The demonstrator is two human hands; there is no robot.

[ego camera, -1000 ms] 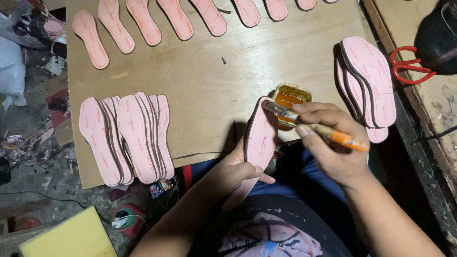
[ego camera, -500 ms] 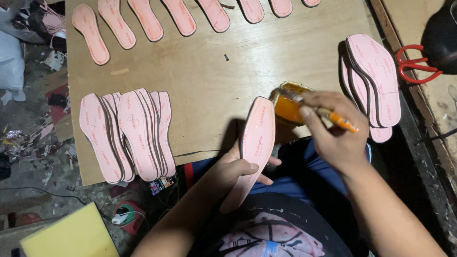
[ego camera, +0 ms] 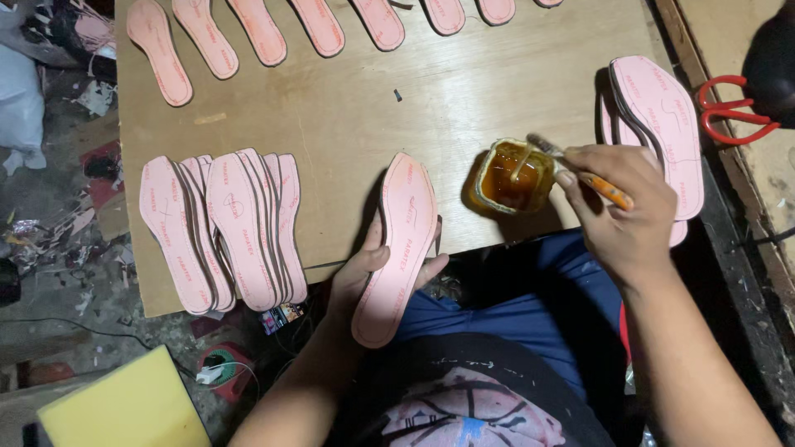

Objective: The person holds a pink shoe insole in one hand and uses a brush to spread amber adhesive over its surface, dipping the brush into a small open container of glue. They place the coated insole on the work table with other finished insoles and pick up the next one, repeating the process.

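At lower centre I see my left hand (ego camera: 374, 277) with fingers clamped on a pink insole (ego camera: 399, 248); right of it, my right hand (ego camera: 625, 211) fingers pinch a brush (ego camera: 580, 170) dipped in the glue jar (ego camera: 513, 176) on the worktop (ego camera: 348, 124).

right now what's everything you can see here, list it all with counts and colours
board: one, pale wood, under everything
insole: one, pink, in the left hand
insole pile: one overlapping pile, pink, board's left side
insole row: pink, along the far edge, partly cut off
insole stack: one, pink, right side
glue pot: one, amber, near edge
brush: one, orange handle, tip in the glue pot
scissors: one pair, red handles, far right
foam block: one, yellow, bottom left
left hand: holds the insole
right hand: holds the brush
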